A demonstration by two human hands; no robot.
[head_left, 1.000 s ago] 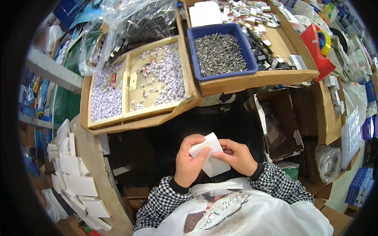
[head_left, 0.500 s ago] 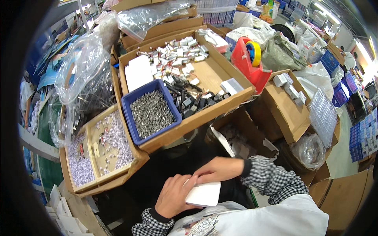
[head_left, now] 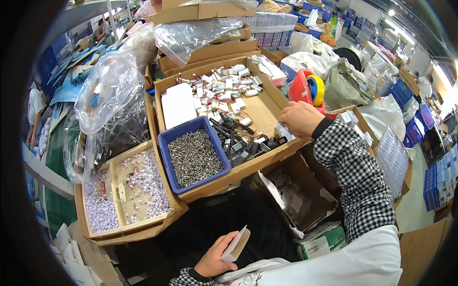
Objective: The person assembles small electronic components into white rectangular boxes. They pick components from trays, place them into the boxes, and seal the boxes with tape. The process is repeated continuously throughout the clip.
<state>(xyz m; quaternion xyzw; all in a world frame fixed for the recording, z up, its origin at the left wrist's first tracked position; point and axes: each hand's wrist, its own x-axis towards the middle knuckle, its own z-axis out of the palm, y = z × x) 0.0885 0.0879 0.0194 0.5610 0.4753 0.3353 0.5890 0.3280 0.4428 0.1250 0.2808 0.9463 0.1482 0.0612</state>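
Note:
My left hand, low in the middle, grips a slim white box by its side. The box stands tilted, and one narrow face looks open and greyish-brown inside. Out to the right, my right hand reaches over the front right corner of a large cardboard tray. Its fingers are bent together over a pale, flat-sided stack; the fingertips are partly hidden, so what they pinch is unclear. Left of it in the tray lie black adapter-like pieces and many small silvery battery-like packs.
A blue bin of small metal parts sits at the tray's front left. Beside it is a divided wooden tray with tiny lilac pieces. A red tape dispenser stands behind my right hand. An open carton is below my right forearm.
My right hand has left the white box and moved up and right to the tray's corner. My left hand has tipped the box up on its side. The whole view has shifted slightly.

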